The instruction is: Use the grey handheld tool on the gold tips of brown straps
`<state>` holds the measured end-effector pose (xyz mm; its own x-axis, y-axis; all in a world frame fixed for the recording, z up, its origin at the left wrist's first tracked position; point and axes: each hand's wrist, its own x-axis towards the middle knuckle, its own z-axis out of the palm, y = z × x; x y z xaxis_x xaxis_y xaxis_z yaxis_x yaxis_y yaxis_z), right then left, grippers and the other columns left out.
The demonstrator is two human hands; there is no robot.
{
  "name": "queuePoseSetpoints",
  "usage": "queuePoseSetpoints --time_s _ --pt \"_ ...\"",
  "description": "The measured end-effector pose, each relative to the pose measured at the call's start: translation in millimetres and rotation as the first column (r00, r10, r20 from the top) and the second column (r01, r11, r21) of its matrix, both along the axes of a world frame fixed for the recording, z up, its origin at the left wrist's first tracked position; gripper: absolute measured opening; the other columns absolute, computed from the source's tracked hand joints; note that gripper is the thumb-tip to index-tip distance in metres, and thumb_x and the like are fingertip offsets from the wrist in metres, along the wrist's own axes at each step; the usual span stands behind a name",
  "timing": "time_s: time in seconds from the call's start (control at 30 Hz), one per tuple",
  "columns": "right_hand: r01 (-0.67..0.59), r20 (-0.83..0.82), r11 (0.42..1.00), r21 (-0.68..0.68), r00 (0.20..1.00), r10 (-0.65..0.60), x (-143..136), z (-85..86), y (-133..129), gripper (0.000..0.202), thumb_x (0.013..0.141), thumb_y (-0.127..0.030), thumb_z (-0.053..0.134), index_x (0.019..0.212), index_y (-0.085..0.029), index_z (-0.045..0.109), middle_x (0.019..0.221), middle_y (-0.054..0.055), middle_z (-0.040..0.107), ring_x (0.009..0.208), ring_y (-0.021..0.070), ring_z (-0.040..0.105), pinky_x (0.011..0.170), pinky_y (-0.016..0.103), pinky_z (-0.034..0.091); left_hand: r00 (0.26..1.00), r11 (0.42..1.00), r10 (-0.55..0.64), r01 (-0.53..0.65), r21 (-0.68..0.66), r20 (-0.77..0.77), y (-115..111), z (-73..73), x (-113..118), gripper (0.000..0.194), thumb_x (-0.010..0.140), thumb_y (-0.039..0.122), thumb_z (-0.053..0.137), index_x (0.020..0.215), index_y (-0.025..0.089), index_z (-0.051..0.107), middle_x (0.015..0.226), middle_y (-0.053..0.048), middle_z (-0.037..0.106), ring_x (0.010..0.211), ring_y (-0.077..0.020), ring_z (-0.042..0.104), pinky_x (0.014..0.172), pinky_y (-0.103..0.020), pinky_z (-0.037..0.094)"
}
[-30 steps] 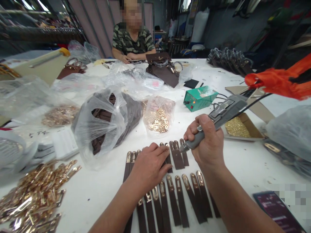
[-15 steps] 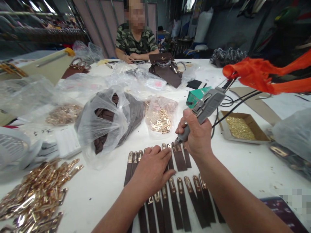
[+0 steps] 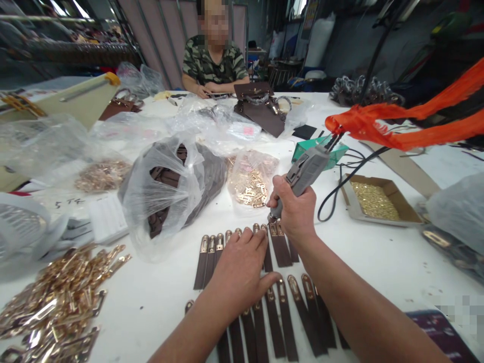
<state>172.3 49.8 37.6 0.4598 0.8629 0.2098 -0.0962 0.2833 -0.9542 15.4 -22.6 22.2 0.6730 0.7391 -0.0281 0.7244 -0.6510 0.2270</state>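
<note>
a grey power tool (image 3: 302,174) is being gripped in the closed right hand (image 3: 294,212), tip down on the upper row of brown straps (image 3: 278,244) on the white table (image 3: 378,252). the straps are being pressed flat by the spread left hand (image 3: 242,264).

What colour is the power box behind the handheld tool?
Green, partly hidden behind the grey tool gripped in the right hand; the power box shows in the head view.

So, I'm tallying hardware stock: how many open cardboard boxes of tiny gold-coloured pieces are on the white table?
1: the shallow brown cardboard box at the right, beside the black cable. Others may be hidden under bags.
</note>
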Motion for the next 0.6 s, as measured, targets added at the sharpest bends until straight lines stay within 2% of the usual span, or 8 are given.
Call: queuePoseSetpoints --time_s 0.6 --pt "0.008 0.033 1.000 -0.022 0.999 -0.007 -3.0 -4.4 2.1 0.044 0.084 -0.057 0.085 0.087 -0.017 0.068 0.054 0.000 0.062 0.047 0.0144 0.056 0.045 0.024 0.047 0.999 0.995 0.042 -0.039 -0.096 0.024 -4.4 0.7 5.2 0.085 0.098 0.073 0.060 0.155 0.009 0.056 0.162 -0.015 0.054 0.144 -0.0402 0.048 0.123 -0.060 0.039"
